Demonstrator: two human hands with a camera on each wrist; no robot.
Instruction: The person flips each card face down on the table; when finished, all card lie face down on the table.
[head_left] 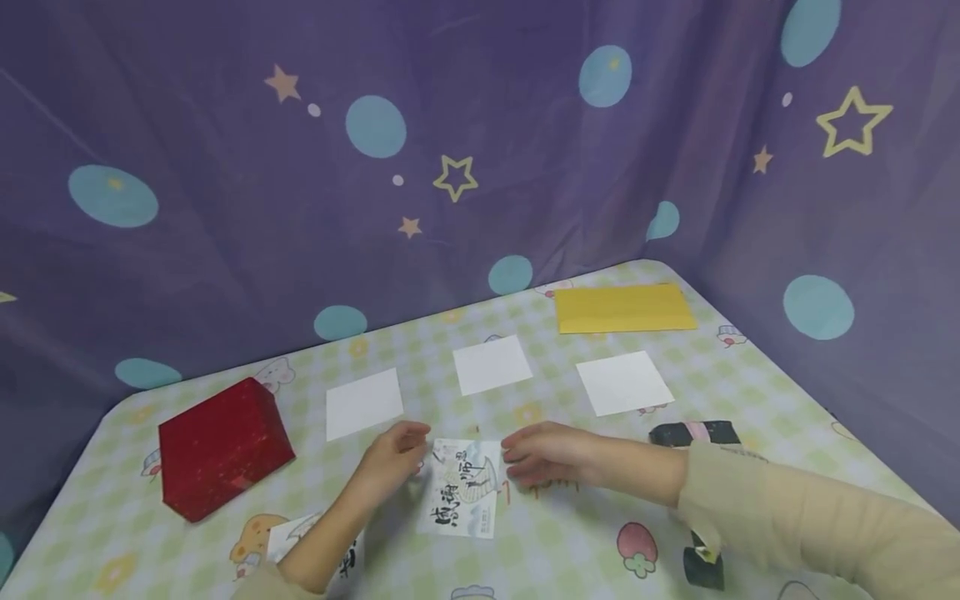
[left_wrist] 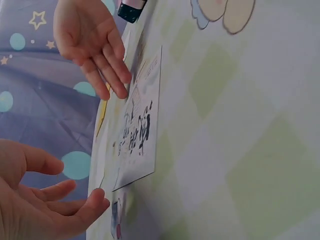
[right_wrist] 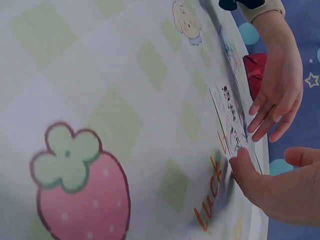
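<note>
A printed card (head_left: 462,492) with black brush lettering and a pale drawing lies flat on the table between the two hands. At its left edge is my left hand (head_left: 393,462), fingers loosely bent and holding nothing. My right hand (head_left: 551,454) is by the card's right edge, its fingers relaxed; whether a fingertip touches the edge I cannot tell. The left wrist view shows the right hand (left_wrist: 92,45) palm turned inward with fingers extended. In the right wrist view the left hand (right_wrist: 280,85) has its fingers pointing down toward the card (right_wrist: 228,115).
Three white cards lie farther back: left (head_left: 364,404), middle (head_left: 492,365) and right (head_left: 625,383). A red box (head_left: 221,446) stands at left, a yellow envelope (head_left: 624,308) at back right. Another lettered card (head_left: 288,533) is partly under the left forearm. A dark item with a pink band (head_left: 697,432) adjoins the right sleeve.
</note>
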